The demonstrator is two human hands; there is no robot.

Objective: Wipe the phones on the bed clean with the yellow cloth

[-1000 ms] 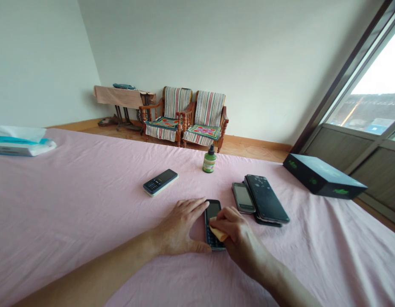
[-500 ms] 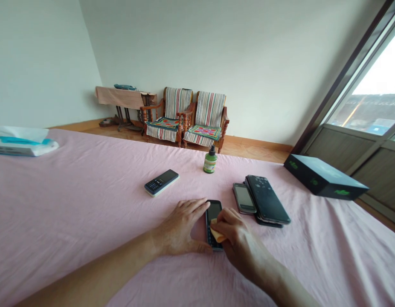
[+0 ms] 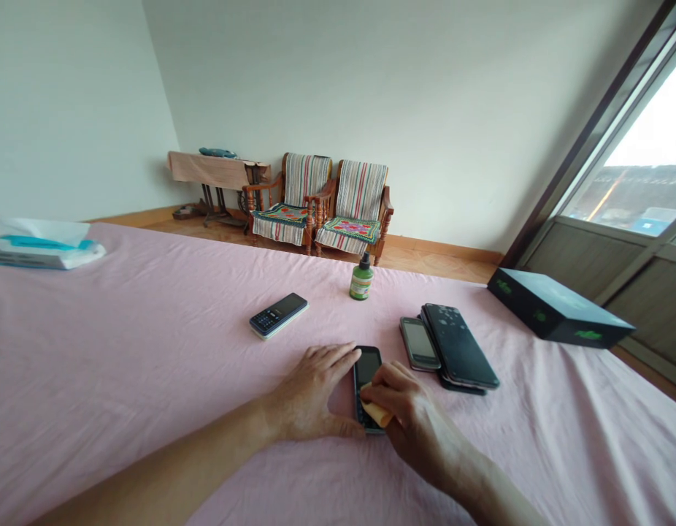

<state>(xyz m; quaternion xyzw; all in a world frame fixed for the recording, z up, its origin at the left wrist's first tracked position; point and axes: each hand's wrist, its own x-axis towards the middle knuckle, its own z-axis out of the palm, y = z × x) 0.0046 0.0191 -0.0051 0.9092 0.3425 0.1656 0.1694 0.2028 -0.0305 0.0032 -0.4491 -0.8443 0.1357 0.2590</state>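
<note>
A dark phone [image 3: 367, 363] lies face up on the pink cloth between my hands. My left hand [image 3: 316, 394] steadies it, thumb at the lower corner and fingertips at the upper left edge. In my right hand [image 3: 404, 405], a folded yellow cloth [image 3: 378, 414] is pinched and pressed on the phone's lower part, hiding much of its keys. Farther left lies a keypad phone [image 3: 279, 314]. To the right are a small silver-edged phone [image 3: 420, 342] and a large black phone [image 3: 459, 346] on top of another dark item. A green bottle [image 3: 361, 279] with a black cap stands beyond.
The pink-covered table [image 3: 168, 329] carries a tissue pack [image 3: 47, 248] at the far left and a black box [image 3: 560, 307] at the right. Two wooden chairs [image 3: 352, 204] and a cloth-draped stand [image 3: 209, 169] are by the wall.
My right hand, with the yellow cloth, has shifted slightly on the phone. The whole view has moved a little; my left hand keeps its place at the phone.
</note>
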